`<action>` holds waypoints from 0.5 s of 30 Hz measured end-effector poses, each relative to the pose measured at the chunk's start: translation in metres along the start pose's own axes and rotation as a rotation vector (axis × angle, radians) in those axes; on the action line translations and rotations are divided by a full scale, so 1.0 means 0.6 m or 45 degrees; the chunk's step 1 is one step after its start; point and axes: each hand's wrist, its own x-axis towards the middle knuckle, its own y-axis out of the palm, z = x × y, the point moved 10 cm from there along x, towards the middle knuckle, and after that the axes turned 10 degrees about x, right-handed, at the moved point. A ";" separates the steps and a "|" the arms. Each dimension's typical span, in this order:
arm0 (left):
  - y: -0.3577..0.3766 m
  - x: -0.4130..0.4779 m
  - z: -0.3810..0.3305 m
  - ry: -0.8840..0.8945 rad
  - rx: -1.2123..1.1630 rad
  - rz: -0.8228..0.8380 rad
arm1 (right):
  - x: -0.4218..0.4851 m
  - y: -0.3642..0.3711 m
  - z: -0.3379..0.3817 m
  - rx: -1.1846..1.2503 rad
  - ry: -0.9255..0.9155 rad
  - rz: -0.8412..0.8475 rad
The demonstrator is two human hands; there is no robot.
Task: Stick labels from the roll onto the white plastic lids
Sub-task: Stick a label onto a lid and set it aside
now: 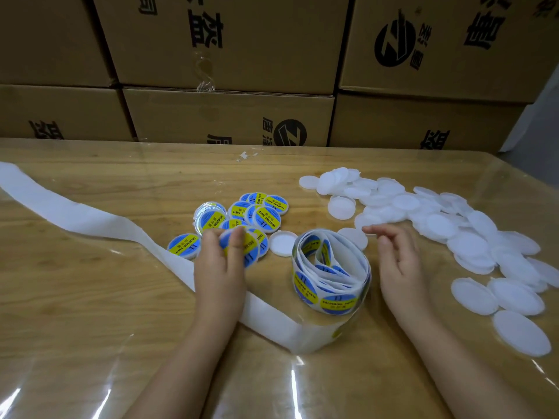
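Labelled lids [266, 214], about a dozen, cluster mid-table; bare lids [453, 234] pile far bigger on the right, so most work remains. Left hand [219, 267] pinches one labelled lid [252, 252] over the cluster; right hand [399, 264] loosely open, empty, beside the label roll [332, 273].

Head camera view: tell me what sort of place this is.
Probably a warehouse or small factory packing bench: stacked, printed cardboard cartons behind the wooden table, a heap of blank white lids, and a label roll beside already labelled lids.
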 end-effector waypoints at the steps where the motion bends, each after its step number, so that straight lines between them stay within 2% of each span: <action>1: -0.001 0.004 0.009 -0.022 0.009 -0.014 | 0.003 0.009 -0.020 -0.093 0.072 0.078; 4: 0.015 0.008 0.035 -0.111 0.127 0.078 | 0.002 0.034 -0.060 -0.378 0.204 0.328; 7: 0.031 0.006 0.045 -0.128 0.294 0.183 | -0.005 0.054 -0.076 -0.659 0.189 0.524; 11: 0.023 0.004 0.035 -0.064 0.547 0.201 | -0.002 0.053 -0.077 -0.696 0.175 0.494; 15: 0.012 0.001 -0.005 0.234 0.916 0.111 | 0.002 0.052 -0.080 -0.719 0.183 0.471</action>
